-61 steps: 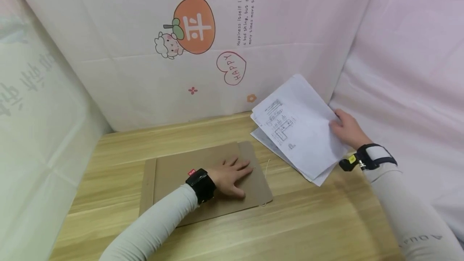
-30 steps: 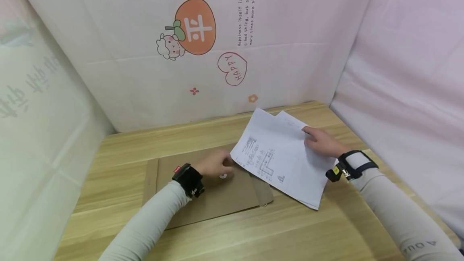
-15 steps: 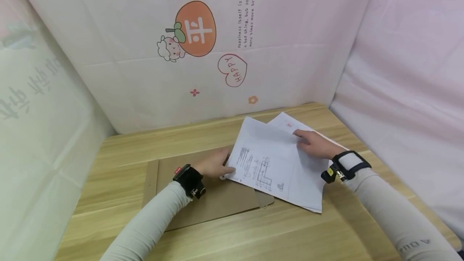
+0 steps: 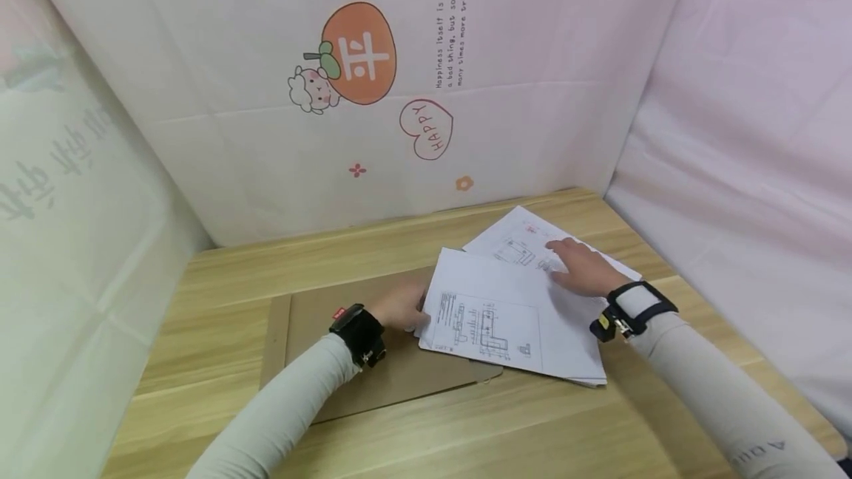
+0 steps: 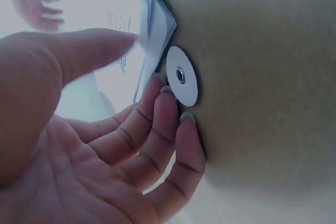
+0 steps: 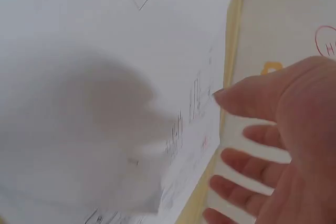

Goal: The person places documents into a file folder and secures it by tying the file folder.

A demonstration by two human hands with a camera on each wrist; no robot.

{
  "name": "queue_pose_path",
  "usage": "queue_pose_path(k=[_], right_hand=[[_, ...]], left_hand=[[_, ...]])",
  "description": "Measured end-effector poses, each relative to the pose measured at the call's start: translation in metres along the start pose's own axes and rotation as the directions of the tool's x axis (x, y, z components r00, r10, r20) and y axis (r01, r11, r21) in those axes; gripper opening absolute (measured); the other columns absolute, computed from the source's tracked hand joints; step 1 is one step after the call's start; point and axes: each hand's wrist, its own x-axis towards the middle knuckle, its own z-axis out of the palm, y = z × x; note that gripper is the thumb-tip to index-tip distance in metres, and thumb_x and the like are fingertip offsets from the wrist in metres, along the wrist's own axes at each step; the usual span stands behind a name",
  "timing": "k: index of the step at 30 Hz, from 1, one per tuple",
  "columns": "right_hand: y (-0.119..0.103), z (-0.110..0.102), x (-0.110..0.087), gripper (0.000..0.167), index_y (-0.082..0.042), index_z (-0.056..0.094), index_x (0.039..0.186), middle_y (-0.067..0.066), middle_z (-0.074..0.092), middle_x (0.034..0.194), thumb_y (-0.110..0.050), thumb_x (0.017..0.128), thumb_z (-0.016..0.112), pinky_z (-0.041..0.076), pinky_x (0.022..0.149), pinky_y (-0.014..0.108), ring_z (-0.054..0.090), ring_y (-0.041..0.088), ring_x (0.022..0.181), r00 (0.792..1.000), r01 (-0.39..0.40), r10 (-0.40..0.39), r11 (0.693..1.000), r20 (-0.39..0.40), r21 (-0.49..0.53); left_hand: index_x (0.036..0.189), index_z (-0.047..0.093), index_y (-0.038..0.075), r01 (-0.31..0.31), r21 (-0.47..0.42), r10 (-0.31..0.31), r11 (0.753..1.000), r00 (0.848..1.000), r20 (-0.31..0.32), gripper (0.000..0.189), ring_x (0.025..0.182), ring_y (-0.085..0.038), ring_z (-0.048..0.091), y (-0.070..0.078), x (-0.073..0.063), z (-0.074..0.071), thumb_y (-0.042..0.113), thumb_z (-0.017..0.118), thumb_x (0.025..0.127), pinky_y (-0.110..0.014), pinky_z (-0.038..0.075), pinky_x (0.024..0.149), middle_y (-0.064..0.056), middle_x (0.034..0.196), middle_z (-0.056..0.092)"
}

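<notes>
Over the folder [image 4: 399, 375], the left hand [image 4: 399, 304] pinches papers [image 4: 509, 298]; the right hand [image 4: 582, 269], fingers apart, holds nothing.

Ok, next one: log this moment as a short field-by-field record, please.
Surface: pale wood-grain table
Container: flat brown cardboard folder, lying on the table
Fastener: round white disc with a metal eyelet, on the folder
Papers: white printed sheets with line drawings, fanned unevenly, overlapping the folder's right part in the head view
Left hand: at the sheets' left edge, fingers bent beside the disc; firm pinch unclear
Right hand: over the sheets, fingers apart, not gripping; contact unclear
Backdrop: white cloth with colourful prints
</notes>
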Motion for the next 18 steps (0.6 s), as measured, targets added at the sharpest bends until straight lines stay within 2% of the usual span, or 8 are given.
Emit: queue_pose_path(k=[2,5,7,10,12,14,18], right_hand=[[0.009,-0.004,-0.013,0.063,0.014,0.042,0.144,0.039,0.051,0.136,-0.019,0.096,0.065,0.041,0.103,0.065,0.05,0.054,0.125,0.999,-0.036,0.036,0.999,0.012,0.031],[0.019,-0.009,-0.03,0.064,0.021,0.042,0.139,0.04,0.058,0.123,-0.02,0.096,0.065,0.05,0.093,0.06,0.059,0.051,0.112,0.995,-0.089,0.084,0.992,0.058,0.092],[0.022,-0.011,-0.04,0.061,0.024,0.046,0.132,0.037,0.063,0.112,-0.02,0.095,0.066,0.054,0.085,0.055,0.063,0.046,0.102,0.989,-0.118,0.105,0.985,0.102,0.126],[0.026,-0.008,-0.051,0.047,0.02,0.058,0.116,0.027,0.068,0.098,-0.021,0.095,0.067,0.056,0.073,0.045,0.065,0.035,0.088,0.981,-0.141,0.115,0.977,0.158,0.16],[0.027,-0.003,-0.055,0.037,0.014,0.064,0.105,0.019,0.068,0.092,-0.021,0.095,0.067,0.053,0.068,0.039,0.064,0.028,0.082,0.975,-0.163,0.131,0.971,0.179,0.176],[0.028,0.002,-0.055,0.031,0.009,0.065,0.098,0.014,0.065,0.087,-0.022,0.095,0.066,0.05,0.063,0.036,0.06,0.024,0.076,0.972,-0.185,0.151,0.964,0.179,0.19],[0.029,0.007,-0.055,0.039,0.013,0.063,0.104,0.023,0.065,0.095,-0.025,0.096,0.066,0.051,0.065,0.036,0.06,0.027,0.081,0.965,-0.232,0.202,0.954,0.168,0.189]], left_hand=[[0.121,0.063,0.01,-0.058,-0.02,0.059,0.998,0.998,0.03,0.031,0.081,-0.013,0.062,-0.002,0.002,0.001,0.013,0.074,0.092,-0.03,0.05,0.073,0.002,0.095,0.068],[0.132,0.056,0.009,-0.109,-0.024,0.111,0.994,0.989,0.096,0.053,0.091,-0.014,0.062,-0.008,0.0,0.001,0.028,0.081,0.089,-0.033,0.05,0.084,0.0,0.105,0.066],[0.14,0.05,0.006,-0.1,0.002,0.099,0.995,0.986,0.134,0.075,0.105,-0.019,0.059,-0.01,-0.003,0.0,0.037,0.086,0.083,-0.037,0.048,0.096,-0.007,0.12,0.063],[0.149,0.04,0.002,-0.064,0.085,0.049,0.994,0.985,0.166,0.1,0.116,-0.023,0.052,-0.011,-0.006,0.003,0.044,0.091,0.074,-0.039,0.042,0.107,-0.014,0.136,0.049],[0.152,0.036,0.0,-0.049,0.123,0.028,0.991,0.986,0.164,0.108,0.117,-0.023,0.049,-0.012,-0.006,0.006,0.044,0.092,0.072,-0.039,0.041,0.109,-0.016,0.14,0.044],[0.151,0.037,-0.002,-0.053,0.145,0.03,0.988,0.987,0.157,0.106,0.112,-0.021,0.049,-0.013,-0.004,0.009,0.043,0.092,0.072,-0.037,0.042,0.106,-0.013,0.136,0.045],[0.151,0.039,0.0,-0.063,0.18,0.039,0.982,0.99,0.133,0.101,0.106,-0.018,0.048,-0.016,0.001,0.013,0.045,0.089,0.076,-0.034,0.043,0.1,-0.006,0.126,0.049]])
